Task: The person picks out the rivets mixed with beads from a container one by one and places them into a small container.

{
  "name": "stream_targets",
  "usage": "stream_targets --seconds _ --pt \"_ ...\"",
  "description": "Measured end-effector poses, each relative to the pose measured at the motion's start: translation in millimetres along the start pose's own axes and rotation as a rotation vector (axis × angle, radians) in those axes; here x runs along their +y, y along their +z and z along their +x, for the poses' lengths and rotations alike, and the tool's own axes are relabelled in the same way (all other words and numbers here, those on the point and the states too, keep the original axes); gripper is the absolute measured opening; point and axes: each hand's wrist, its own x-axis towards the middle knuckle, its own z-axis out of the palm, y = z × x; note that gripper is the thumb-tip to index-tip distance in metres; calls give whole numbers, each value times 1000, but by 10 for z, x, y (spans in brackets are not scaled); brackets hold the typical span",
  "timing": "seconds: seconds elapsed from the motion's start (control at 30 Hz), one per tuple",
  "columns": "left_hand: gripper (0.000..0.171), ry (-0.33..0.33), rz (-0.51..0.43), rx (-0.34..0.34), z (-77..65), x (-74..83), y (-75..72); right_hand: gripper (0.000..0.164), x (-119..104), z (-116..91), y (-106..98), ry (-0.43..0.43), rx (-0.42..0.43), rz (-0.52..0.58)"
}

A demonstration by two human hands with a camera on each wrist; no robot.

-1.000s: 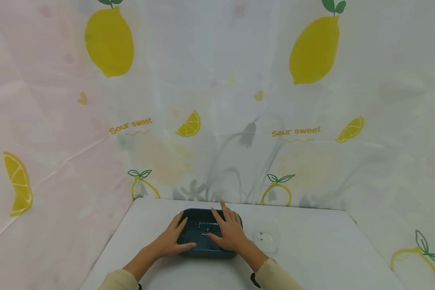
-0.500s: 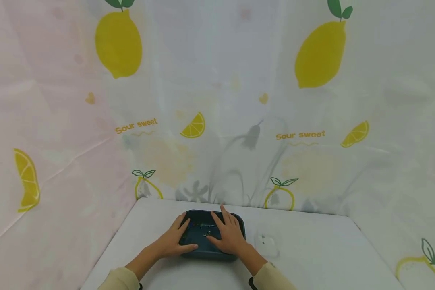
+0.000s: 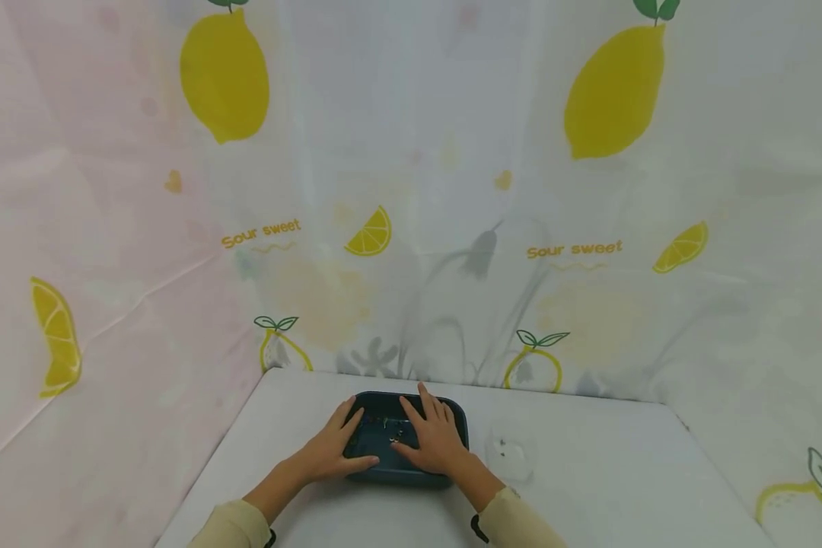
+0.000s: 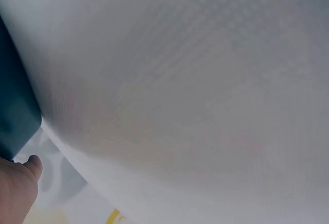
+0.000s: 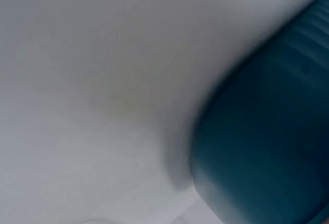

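Observation:
A dark teal plastic basin (image 3: 411, 478) stands on the white table with several small shiny pieces (image 3: 396, 436) inside, too small to identify. My left hand (image 3: 329, 450) rests on its left side, fingers spread along the rim and thumb lying toward the front edge. Over the right part lies my right hand (image 3: 437, 440), fingers and thumb spread and pinching nothing visible. In the left wrist view a bit of the hand (image 4: 18, 193) shows below the basin's side (image 4: 18, 95). The right wrist view has the basin's outer wall (image 5: 257, 131) at right, with the hand almost wholly out of sight.
Right of the basin, a clear flat piece (image 3: 510, 460) with a few dark specks lies on the white table (image 3: 603, 472). A lemon-print sheet (image 3: 411, 289) hangs behind the table and along both sides.
The head view has shifted slightly. Both hands keep about the same spread pose and place on the basin.

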Motion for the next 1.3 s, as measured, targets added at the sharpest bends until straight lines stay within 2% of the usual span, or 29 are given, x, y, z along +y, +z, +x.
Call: stream_targets --seconds 0.13,0.3,0.7,1.07,1.3 --pt "103 9 12 0 6 21 -24 82 4 28 -10 20 -47 1" --pt "103 13 24 -1 3 13 -18 82 -3 38 -7 15 -58 3" --pt "103 17 21 -11 15 25 -25 81 21 52 71 -56 -25 -84" --pt "102 13 32 -9 46 0 6 81 4 75 45 -25 -61 -69" --pt "102 3 20 -11 -7 -20 23 81 -18 55 106 -55 -26 -40"
